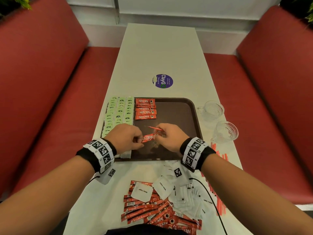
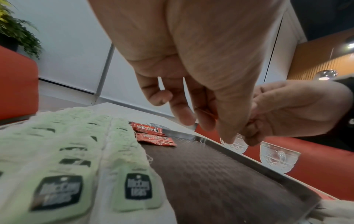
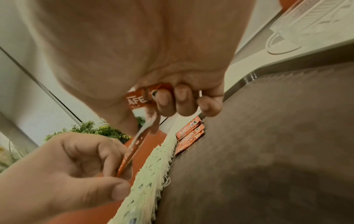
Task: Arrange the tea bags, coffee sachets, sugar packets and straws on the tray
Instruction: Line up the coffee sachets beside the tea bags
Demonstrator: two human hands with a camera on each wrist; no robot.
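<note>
Tray (image 1: 194,112): Nescafé Classic sachets (image 1: 145,109)

The dark brown plastic tray (image 1: 191,114) at mid-frame has a finely textured, dimpled floor and a smoother, faintly shiny rim — the red foil coffee sachets (image 1: 145,109) on it catch the light glossily. The pale green paper tea bags (image 1: 118,112) left of them look matt, as do the white paper sugar packets (image 1: 142,191) at the bottom. At right stand two clear cut-pattern glass cups (image 1: 218,121) on the smooth off-white tabletop (image 1: 157,53) — flanked by red, smooth-looking upholstered benches (image 1: 42,73).
</note>
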